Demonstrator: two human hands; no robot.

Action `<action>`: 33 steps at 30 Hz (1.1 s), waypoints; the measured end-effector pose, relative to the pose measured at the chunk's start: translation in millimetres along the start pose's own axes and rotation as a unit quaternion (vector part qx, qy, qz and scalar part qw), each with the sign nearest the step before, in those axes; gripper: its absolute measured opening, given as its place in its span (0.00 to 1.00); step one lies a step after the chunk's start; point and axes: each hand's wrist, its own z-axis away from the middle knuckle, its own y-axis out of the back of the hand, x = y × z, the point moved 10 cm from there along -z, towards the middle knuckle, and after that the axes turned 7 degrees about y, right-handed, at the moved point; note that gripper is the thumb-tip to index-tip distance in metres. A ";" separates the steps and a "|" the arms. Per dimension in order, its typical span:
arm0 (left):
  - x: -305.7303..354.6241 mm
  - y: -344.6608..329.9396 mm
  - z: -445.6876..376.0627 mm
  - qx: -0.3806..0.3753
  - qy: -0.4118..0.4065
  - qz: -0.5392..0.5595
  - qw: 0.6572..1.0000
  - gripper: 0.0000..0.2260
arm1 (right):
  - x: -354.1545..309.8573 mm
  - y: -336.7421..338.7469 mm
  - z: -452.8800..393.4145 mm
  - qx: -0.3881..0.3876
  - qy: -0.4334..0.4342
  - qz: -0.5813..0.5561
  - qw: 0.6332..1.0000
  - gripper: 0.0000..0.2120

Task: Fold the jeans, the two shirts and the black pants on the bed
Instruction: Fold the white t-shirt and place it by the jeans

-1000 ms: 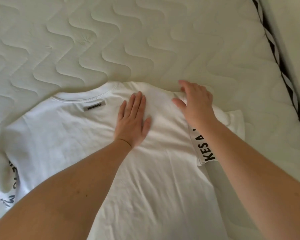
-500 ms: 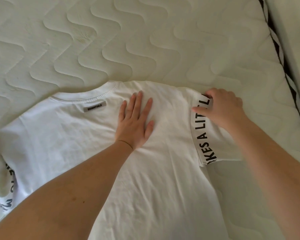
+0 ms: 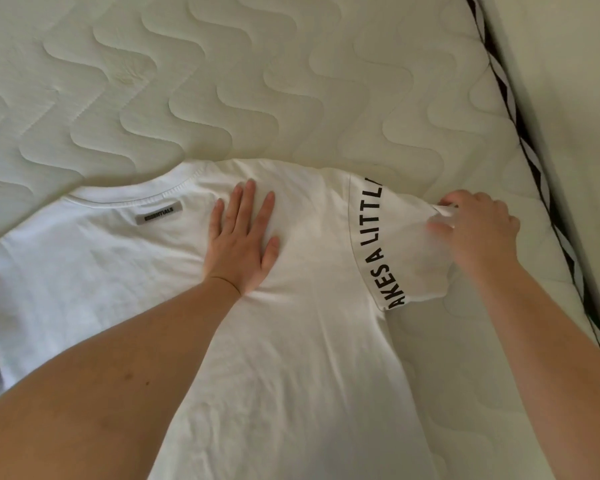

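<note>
The right hand [image 3: 478, 230] has its fingers [image 3: 440, 227] curled, pinching the hem of the shirt's sleeve [image 3: 406, 244], which is drawn out toward the bed edge. The left hand [image 3: 243, 244] lies flat with fingers straight, pressing the shirt [image 3: 291, 358] down just right of the collar label [image 3: 158, 213]. The shirt lies back-up on the bed [image 3: 222, 81]. The step looks like spreading one shirt flat before folding. Next, probably, the sleeve must be turned inward across the back while the left hand pins the cloth.
</note>
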 end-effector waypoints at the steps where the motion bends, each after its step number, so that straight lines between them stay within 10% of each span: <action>1: 0.0 -0.1 -0.1 -0.001 0.001 -0.001 1.000 0.30 | -0.3 -4.9 2.5 -0.023 -0.008 -0.028 0.999 0.20; 10: -0.1 0.4 0.0 0.002 -0.001 0.002 1.000 0.30 | 27.0 6.9 0.4 -0.110 -0.093 0.014 0.989 0.17; 17: -0.8 -1.4 -0.2 0.001 0.000 -0.003 1.000 0.30 | -110.4 -5.9 -36.6 -0.106 0.164 -0.186 0.963 0.25; 33: -0.2 -2.8 -0.2 0.002 -0.004 -0.003 1.000 0.30 | -94.3 -10.4 -53.8 -0.093 0.178 -0.114 0.973 0.18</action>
